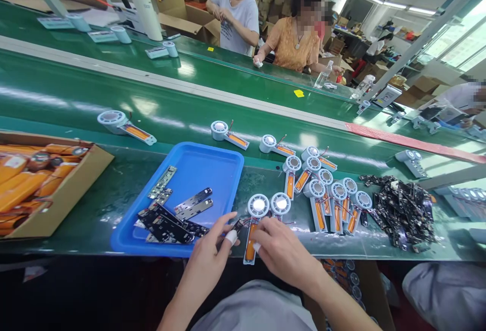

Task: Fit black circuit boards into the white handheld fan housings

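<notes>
Two hands, lower centre of frame, apart with a small gap between them. My left hand pinches a small dark board between thumb and fingers. My right hand is curled against the handle of a pale blue fan unit; can't tell if it's a firm grip. That unit lies at lower centre, round head up-frame, orange cell in its handle, thin wires near the board. White covering on both thumbs.

Second fan unit just right of it, partly behind my right hand. Blue tray left of centre, loose circuit boards in it. Cardboard box at left edge, full of orange cells. Fan cluster right of centre, dark board heap farther right. Three more fan units strung along the green belt, left to centre. Top centre: person in white, person in orange.
</notes>
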Action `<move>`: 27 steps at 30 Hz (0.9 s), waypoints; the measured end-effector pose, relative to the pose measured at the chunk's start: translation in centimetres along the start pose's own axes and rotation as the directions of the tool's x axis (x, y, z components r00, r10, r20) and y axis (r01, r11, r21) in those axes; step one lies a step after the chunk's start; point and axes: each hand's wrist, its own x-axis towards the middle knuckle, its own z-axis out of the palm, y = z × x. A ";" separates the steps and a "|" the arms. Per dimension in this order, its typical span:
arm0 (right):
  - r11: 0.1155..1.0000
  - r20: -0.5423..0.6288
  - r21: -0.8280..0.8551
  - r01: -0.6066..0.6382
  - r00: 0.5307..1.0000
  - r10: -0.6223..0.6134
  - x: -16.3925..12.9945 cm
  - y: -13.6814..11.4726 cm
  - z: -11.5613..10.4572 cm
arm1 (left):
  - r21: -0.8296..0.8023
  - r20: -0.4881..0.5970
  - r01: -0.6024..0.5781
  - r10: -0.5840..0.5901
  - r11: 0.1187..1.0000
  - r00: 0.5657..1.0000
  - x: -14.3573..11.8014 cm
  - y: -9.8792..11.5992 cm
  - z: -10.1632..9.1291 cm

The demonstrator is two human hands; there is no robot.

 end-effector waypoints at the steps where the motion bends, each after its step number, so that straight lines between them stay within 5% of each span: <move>1: 1.000 0.018 -0.025 0.007 1.000 -0.006 -0.1 -0.1 0.5 | -0.003 0.018 0.014 -0.014 1.000 1.000 0.0 0.0 0.1; 5: 0.998 0.011 -0.061 0.025 1.000 -0.024 0.2 0.0 1.8 | 0.059 0.052 -0.002 -0.002 0.998 0.999 0.2 -0.4 0.4; 8: 0.988 -0.068 0.151 0.030 0.998 -0.020 0.5 0.6 1.9 | 0.174 0.025 -0.131 0.129 0.976 0.991 0.8 -1.0 0.2; 11: 0.882 -0.172 0.465 -0.075 0.970 0.173 0.8 1.2 2.0 | 0.275 0.076 -0.226 0.213 0.934 0.974 1.3 -1.4 -0.3; 14: 0.741 -0.216 0.644 -0.192 0.883 0.416 1.5 1.4 2.1 | 0.379 0.157 -0.269 0.225 0.885 0.962 1.2 -1.6 -0.4; 19: 0.727 -0.229 0.674 -0.131 0.899 0.374 2.5 1.1 1.8 | 0.584 0.148 -0.292 0.254 0.758 0.956 0.0 -1.8 0.1; 23: 0.693 -0.185 0.692 -0.201 0.879 0.439 2.7 0.9 1.8 | 0.456 0.110 -0.337 0.323 0.824 0.940 -0.1 -2.0 0.4; 27: 0.739 -0.214 0.644 -0.200 0.880 0.425 2.9 1.0 2.0 | 0.239 -0.096 -0.132 0.158 0.962 0.983 0.3 -2.0 1.0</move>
